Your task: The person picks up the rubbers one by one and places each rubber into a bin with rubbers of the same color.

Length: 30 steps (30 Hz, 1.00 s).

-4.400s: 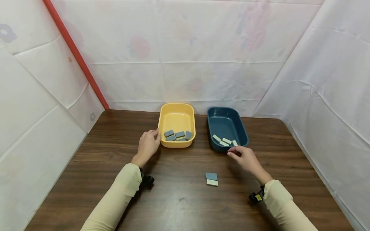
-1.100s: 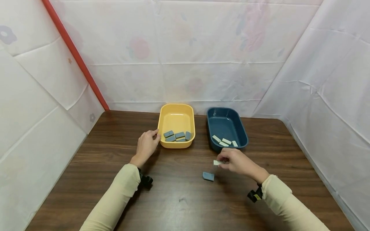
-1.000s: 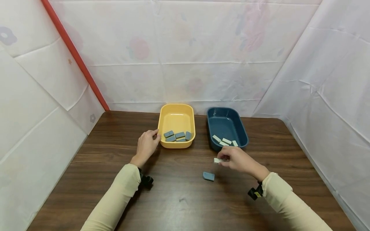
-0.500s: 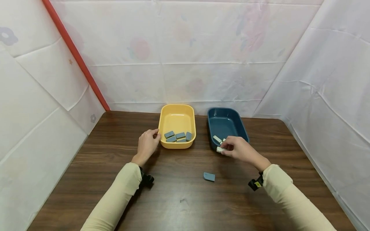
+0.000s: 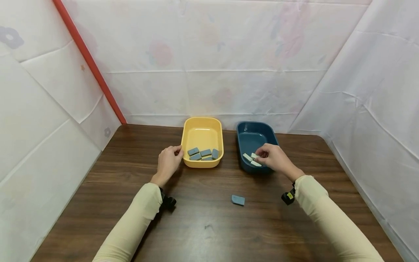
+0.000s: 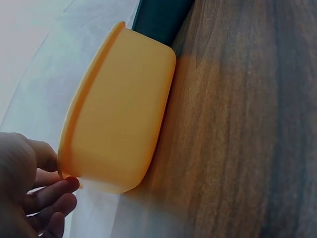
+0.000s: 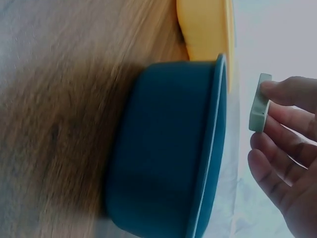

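Observation:
My left hand (image 5: pixel 167 163) pinches the left rim of a yellow plastic tray (image 5: pixel 203 165); thumb and fingers sit either side of the rim (image 6: pixel 74 114) in the left wrist view. Over the front of a dark blue plastic tray (image 7: pixel 158 144), my right hand (image 5: pixel 277 159) holds a small pale block (image 7: pixel 260 103) between thumb and fingertips, above the rim. A few similar pale blocks (image 5: pixel 256 164) lie in that tray, partly hidden by the hand. Several grey-blue blocks (image 5: pixel 195 157) lie at the yellow tray's near end.
One grey-blue block (image 5: pixel 238 200) with a rounded corner lies on the brown wooden table (image 5: pixel 209 229), nearer to me than the blue tray. White patterned sheets (image 5: pixel 212 54) hang behind and at both sides. A red strip (image 5: pixel 88 60) slants down at the back left.
My right hand has picked the pale block up from beside the grey-blue one and carried it forward over the blue tray. My left hand stays at the yellow rim.

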### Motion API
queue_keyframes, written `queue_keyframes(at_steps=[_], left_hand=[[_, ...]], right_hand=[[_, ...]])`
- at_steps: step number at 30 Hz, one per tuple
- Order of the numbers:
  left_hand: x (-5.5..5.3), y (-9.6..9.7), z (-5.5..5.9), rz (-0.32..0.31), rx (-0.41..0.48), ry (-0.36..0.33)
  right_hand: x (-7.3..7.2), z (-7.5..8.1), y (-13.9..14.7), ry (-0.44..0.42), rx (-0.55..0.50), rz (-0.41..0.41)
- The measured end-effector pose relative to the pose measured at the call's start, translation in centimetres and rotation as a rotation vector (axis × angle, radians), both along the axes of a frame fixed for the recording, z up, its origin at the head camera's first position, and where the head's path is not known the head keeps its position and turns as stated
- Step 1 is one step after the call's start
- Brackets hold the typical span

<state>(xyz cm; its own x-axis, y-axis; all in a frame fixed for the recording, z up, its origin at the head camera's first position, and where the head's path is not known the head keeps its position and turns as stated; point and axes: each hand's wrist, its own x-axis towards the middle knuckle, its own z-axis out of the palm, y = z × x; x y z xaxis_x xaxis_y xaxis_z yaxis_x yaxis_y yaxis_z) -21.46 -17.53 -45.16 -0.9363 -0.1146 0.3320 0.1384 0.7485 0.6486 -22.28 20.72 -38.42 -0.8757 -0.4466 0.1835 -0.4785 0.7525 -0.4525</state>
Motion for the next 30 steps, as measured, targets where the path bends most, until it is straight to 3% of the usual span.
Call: queue_keyframes(at_steps=[9, 15, 25, 30], left_hand=[[-0.3, 0.3, -0.1, 0.057, 0.049, 0.017], [-0.4, 0.3, -0.2, 0.081, 0.031, -0.017], [0.0, 0.1, -0.3, 0.077, 0.056, -0.056], [0.0, 0.1, -0.1, 0.078, 0.07, -0.059]], right_hand=[[-1.7, -1.0, 0.6, -0.043, -0.013, -0.07], [-2.7, -1.7, 1.0, -0.072, -0.009, -0.113], [-4.2, -2.7, 1.1, -0.157, 0.064, -0.172], [-5.0, -3.5, 1.1, -0.137, 0.128, -0.153]])
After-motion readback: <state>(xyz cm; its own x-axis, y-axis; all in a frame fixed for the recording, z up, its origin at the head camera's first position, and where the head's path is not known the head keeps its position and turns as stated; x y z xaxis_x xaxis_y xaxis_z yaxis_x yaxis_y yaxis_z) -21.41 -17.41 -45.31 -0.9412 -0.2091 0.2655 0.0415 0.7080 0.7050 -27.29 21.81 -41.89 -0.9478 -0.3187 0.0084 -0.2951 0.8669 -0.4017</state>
